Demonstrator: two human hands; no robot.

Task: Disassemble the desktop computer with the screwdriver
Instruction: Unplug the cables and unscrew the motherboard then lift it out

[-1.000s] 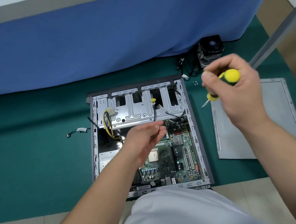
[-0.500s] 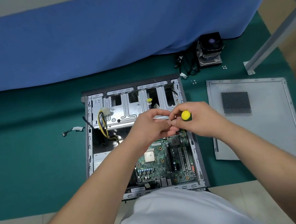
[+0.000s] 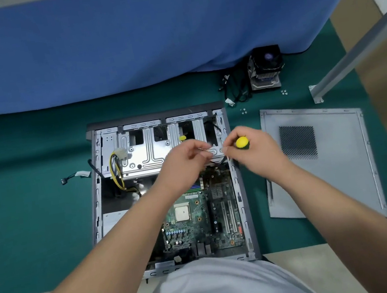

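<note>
**Screwdriver held across the drive cage, between both hands**

The case (image 3: 166,193) is laid open on the green mat (image 3: 35,220), its side panel (image 3: 320,160) set apart to the right. The screwdriver (image 3: 241,142) is gripped in the right hand (image 3: 254,148), fingers curled round the yellow handle. Its shaft is seen running roughly level and leftward, towards the left hand (image 3: 184,159), whose fingers are pinched at the tip end; whether a screw is held there cannot be told. Both hands are poised above the right part of the drive cage (image 3: 143,153). The tip must be judged to need turning downward before any screw is engaged.
</note>
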